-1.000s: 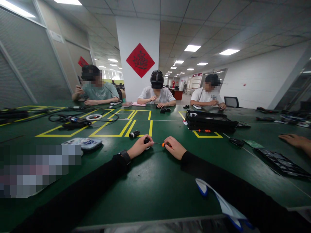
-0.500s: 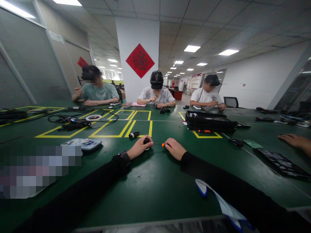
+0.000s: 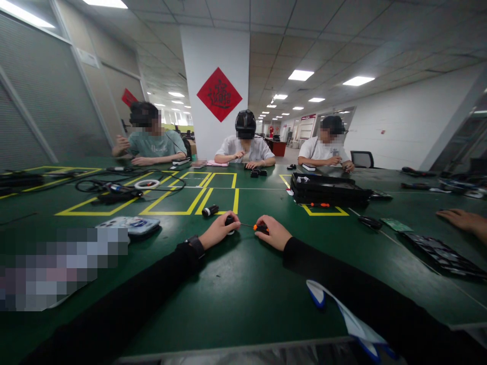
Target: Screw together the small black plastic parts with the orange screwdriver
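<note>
My left hand (image 3: 217, 231) is closed round a small black cylindrical piece (image 3: 230, 221) with a pale lower end, held over the green table. Facing it, my right hand (image 3: 274, 232) grips a screwdriver (image 3: 262, 229) by its orange and black handle. The thin shaft points left, and its tip reaches the black piece at my left fingertips; whether it sits in a screw is too small to see. Just beyond my left hand lies another black cylinder (image 3: 210, 211) with a white band.
Black trays (image 3: 329, 190) are stacked at the right, with an orange screwdriver (image 3: 320, 205) before them. Cables (image 3: 114, 190) and a phone (image 3: 142, 226) lie left. A circuit board (image 3: 395, 225) and a co-worker's hand (image 3: 462, 221) are at far right. Several people sit opposite.
My right-hand fingers have loosened and shifted on the screwdriver, so more of its black and orange handle shows. My left hand has hardly moved.
</note>
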Tool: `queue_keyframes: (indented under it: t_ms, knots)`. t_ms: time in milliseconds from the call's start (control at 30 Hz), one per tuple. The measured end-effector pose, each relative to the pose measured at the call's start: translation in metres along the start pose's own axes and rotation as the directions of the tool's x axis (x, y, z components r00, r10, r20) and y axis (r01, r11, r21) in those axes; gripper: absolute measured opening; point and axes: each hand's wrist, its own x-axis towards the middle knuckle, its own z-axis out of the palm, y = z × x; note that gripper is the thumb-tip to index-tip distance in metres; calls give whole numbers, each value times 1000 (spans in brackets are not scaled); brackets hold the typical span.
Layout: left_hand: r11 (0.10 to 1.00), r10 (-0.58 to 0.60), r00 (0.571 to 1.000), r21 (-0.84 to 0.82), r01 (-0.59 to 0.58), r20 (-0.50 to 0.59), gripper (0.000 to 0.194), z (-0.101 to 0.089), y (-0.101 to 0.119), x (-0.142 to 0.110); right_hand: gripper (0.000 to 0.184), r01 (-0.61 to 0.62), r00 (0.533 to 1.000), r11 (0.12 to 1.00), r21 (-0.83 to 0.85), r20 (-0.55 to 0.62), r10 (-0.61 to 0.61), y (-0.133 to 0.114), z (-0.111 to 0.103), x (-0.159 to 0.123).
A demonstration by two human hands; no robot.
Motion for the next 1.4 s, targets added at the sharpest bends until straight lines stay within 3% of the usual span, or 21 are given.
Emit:
queue_keyframes:
  t_ms: [67, 233, 700, 1000, 1233, 1400]
  knots:
    - [1000, 6, 1000, 2, -6, 1, 24, 0, 0, 0, 10, -1, 1000, 1000, -27, 9, 1, 0, 0, 0]
    - [999, 8, 1000, 34, -8, 4, 25, 0, -3, 0, 13, 54, 998, 997, -62, 37, -52, -1, -1, 1]
    - [995, 46, 999, 91, -49, 29, 26, -1, -6, 0, 11, 27, 1000, 999, 41, 3, -27, 2, 1, 1]
    - [994, 41, 999, 99, -41, 3, 27, 0, -3, 0, 14, 70, 997, 996, 62, -18, -69, 2, -1, 0]
    - [999, 21, 999, 29, -22, 26, 25, -1, -2, 0, 20, 28, 1000, 999, 35, 7, -28, 0, 0, 0]
    - [1000, 27, 999, 12, -28, 28, 23, 0, -4, 1, 9, -6, 1000, 1000, -22, -3, 6, 1, 0, 1]
